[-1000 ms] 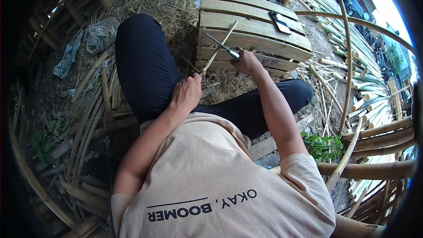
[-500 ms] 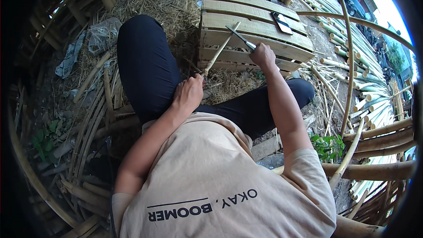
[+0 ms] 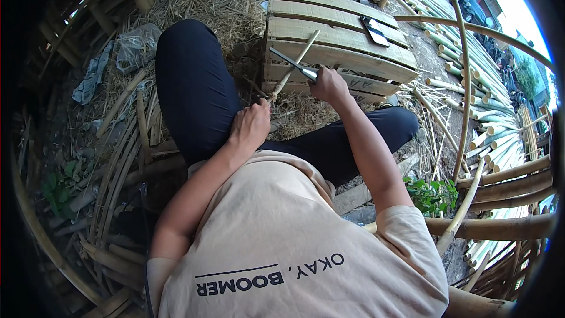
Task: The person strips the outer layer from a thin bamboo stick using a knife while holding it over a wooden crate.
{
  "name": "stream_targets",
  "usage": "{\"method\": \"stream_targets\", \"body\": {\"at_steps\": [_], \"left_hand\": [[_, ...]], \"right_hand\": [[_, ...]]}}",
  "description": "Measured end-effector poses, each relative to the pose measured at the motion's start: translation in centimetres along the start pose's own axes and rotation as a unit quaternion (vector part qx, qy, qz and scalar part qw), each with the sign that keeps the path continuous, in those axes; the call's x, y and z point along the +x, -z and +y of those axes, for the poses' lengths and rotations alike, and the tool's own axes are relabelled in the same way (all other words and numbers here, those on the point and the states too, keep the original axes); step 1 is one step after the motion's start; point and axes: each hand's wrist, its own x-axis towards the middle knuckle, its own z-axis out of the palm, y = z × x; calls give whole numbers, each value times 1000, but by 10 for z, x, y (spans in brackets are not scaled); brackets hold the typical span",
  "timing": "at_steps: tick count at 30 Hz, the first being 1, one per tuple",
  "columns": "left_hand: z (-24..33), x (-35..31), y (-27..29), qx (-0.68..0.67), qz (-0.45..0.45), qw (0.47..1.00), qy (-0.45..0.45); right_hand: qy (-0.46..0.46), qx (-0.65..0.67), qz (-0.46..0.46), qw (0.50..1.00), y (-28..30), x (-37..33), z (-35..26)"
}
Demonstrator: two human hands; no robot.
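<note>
My left hand point(image 3: 252, 125) is closed around the lower end of a thin pale bamboo stick point(image 3: 305, 49), close against my bent left leg. The stick slants up and to the right, its far end over the wooden slatted crate point(image 3: 318, 9). In my right hand point(image 3: 329, 86) is a knife point(image 3: 288, 60), gripped by its handle. Its long narrow blade points up and left and crosses the stick about midway. Whether the edge is biting into the stick I cannot tell.
A phone point(image 3: 375, 30) lies on the crate top. Straw shavings point(image 3: 218, 9) and a clear plastic bag point(image 3: 137, 47) are on the ground at the left. Many cut bamboo poles point(image 3: 500, 135) are piled at the right, behind a bent bamboo pole point(image 3: 469, 82).
My right hand has moved left and slightly down, toward my left hand. The knife blade has slid down along the stick. My left hand and the stick hold nearly the same place.
</note>
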Motion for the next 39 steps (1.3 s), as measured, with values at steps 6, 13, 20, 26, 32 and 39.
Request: {"method": "stream_targets", "body": {"at_steps": [6, 13, 20, 26, 32, 39], "left_hand": [[-3, -2, -12, 39, 26, 999, -7], [0, 0, -7, 35, 14, 999, 8], [5, 0, 1, 9, -15, 1000, 14], [-1, 1, -3, -19, -9, 1000, 10], [-2, 0, -3, -11, -11, 1000, 22], [1, 1, -3, -5, -4, 1000, 12]], "right_hand": [[-38, -44, 7, 998, 12, 8, 11], [-54, -46, 85, 994, 11, 24, 44], [65, -39, -2, 997, 3, 4, 21], [24, -23, -15, 999, -1, 5, 13], [-94, -20, 29, 995, 20, 20, 41], [2, 21, -33, 999, 4, 12, 35]]}}
